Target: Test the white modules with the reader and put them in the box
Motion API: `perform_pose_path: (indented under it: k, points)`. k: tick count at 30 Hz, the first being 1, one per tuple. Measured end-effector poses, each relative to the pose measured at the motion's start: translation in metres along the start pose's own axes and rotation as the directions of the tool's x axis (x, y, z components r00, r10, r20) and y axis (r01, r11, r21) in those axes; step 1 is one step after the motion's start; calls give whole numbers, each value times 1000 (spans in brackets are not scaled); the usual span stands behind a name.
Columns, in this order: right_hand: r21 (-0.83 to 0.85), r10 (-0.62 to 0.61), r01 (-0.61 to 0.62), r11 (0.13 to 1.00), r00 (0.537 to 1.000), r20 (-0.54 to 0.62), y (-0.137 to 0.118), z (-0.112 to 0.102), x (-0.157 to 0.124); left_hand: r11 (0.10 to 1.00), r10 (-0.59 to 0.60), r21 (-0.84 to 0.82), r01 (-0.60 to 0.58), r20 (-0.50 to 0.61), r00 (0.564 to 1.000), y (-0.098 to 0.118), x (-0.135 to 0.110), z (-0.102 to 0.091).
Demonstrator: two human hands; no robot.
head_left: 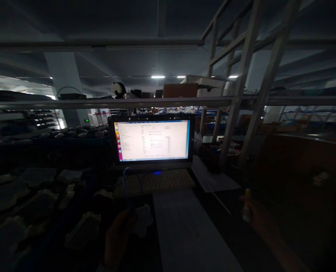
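Low in the head view, left of the middle, my left hand (116,234) is closed at the dark end of a thin blue cable (124,180). The cable loops up in front of the keyboard. A pale, flat-looking part (144,220) touches or sits just beside those fingertips; which of the two is too dark to tell. On the right, my right hand (258,215) is closed around a small white tube with a yellow tip (246,213), held upright. Its exact kind is unclear in the dim light.
A lit monitor (153,140) stands behind a keyboard (162,181). White sheets (185,230) lie in front. Several pale parts (84,228) spread over the left. A shelf (99,102) crosses above, with a metal frame (247,64) at right and a large brown box (304,170) below it.
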State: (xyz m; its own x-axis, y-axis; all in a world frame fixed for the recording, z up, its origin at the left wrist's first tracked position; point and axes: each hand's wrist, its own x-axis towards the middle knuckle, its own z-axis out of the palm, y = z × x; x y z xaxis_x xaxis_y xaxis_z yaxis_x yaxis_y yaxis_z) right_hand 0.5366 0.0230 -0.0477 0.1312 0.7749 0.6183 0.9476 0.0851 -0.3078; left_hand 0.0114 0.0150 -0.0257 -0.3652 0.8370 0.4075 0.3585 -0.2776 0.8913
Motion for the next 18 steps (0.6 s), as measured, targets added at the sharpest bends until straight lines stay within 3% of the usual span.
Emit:
perform_pose_path:
  k: [6, 18]
  points:
    - [-59, -4, 5, 998, 1000, 14, -1, -1, -1, 1000, 26, -5, -26, -10, 1000, -6, 1, 1]
    - [-70, -88, 83, 994, 994, -65, 7, 6, 2, 1000, 23, -1, -23, -2, 1000, -5, -1, 2]
